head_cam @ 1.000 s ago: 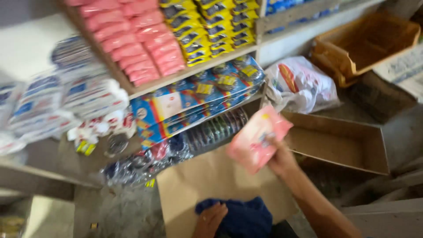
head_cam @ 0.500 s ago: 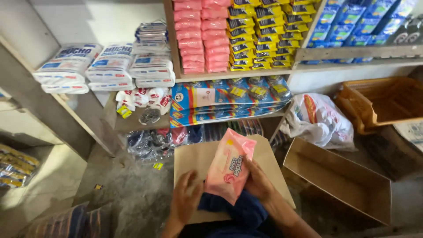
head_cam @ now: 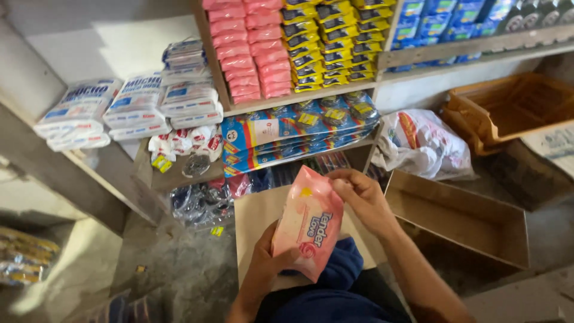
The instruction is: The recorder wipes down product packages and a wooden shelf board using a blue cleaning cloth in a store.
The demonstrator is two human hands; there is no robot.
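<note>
I hold a soft pink packet (head_cam: 308, 224) upright in front of me with both hands. My left hand (head_cam: 269, 260) grips its lower left edge, thumb on the front. My right hand (head_cam: 359, 197) pinches its upper right corner. Behind the packet lies a flat piece of brown cardboard (head_cam: 257, 212) over my lap, where dark blue cloth (head_cam: 335, 281) shows. On the shelf above stand stacks of matching pink packets (head_cam: 242, 45).
Yellow packs (head_cam: 323, 42) and blue packs (head_cam: 436, 18) fill the upper shelf. Blue flat packages (head_cam: 287, 128) lie below, white bagged goods (head_cam: 131, 107) to the left. An open cardboard box (head_cam: 460, 218) sits at my right, beside a white plastic bag (head_cam: 421, 143) and a brown crate (head_cam: 508, 110).
My right hand brought the pink packet from out at the right in toward my lap. My left hand rose from the blue cloth and took hold of its lower edge.
</note>
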